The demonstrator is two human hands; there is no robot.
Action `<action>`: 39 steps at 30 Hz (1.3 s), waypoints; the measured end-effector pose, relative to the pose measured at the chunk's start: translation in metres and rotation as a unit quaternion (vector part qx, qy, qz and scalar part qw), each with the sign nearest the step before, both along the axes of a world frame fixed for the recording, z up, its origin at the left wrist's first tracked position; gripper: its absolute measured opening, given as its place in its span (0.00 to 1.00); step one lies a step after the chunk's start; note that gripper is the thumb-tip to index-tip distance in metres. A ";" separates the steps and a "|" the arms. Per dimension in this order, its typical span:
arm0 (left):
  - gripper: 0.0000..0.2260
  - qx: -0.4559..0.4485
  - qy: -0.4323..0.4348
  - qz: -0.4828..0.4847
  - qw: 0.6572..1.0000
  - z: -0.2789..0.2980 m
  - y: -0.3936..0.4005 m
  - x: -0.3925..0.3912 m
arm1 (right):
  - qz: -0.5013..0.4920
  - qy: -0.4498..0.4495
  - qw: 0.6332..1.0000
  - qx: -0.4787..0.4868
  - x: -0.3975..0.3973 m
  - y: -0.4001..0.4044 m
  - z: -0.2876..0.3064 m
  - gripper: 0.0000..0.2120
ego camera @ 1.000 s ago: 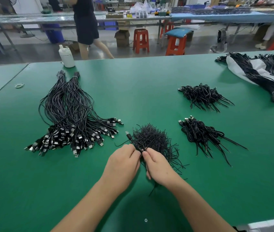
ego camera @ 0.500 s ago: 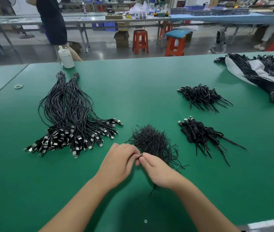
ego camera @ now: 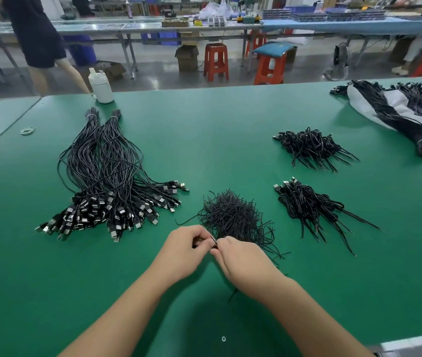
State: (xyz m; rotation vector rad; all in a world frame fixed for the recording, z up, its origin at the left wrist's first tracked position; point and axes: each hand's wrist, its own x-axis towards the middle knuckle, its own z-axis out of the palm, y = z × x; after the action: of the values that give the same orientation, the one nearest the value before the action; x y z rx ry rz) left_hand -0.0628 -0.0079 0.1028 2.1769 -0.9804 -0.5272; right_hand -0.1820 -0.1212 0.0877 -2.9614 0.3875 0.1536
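My left hand and my right hand meet fingertip to fingertip over the green table, just in front of a heap of short black twist ties. Both hands pinch a thin black tie between them; a coiled cable in the left hand's curled fingers is mostly hidden. A black strand sticks out below my right wrist. Two large bundles of black USB cables lie to the left, plugs fanned toward me.
Two piles of coiled, tied cables lie to the right, one nearer and one farther. More cable bundles on a white bag occupy the far right. A white bottle and a rubber band sit far left. A person walks beyond the table.
My hands have drawn closer together and the cable plug seen a second ago is now folded inside my left hand. The person in the background has walked left.
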 end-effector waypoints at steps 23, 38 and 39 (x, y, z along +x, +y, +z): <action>0.12 0.010 0.068 -0.005 0.998 0.008 0.005 0.000 | 0.063 -0.050 0.995 -0.062 -0.001 -0.008 -0.008 0.21; 0.04 0.109 -0.137 -0.053 0.983 0.009 -0.001 -0.005 | 0.111 -0.062 0.985 -0.118 0.007 -0.014 0.008 0.19; 0.04 0.104 -0.150 -0.040 0.982 0.007 -0.002 -0.004 | 0.106 -0.095 0.979 -0.147 0.007 -0.016 0.012 0.17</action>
State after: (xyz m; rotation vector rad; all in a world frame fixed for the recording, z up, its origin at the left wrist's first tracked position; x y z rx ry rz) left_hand -0.0668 -0.0095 0.1096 2.4613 -1.2232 -0.3568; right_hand -0.1750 -0.1368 0.0995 -3.2654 0.0720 -0.1798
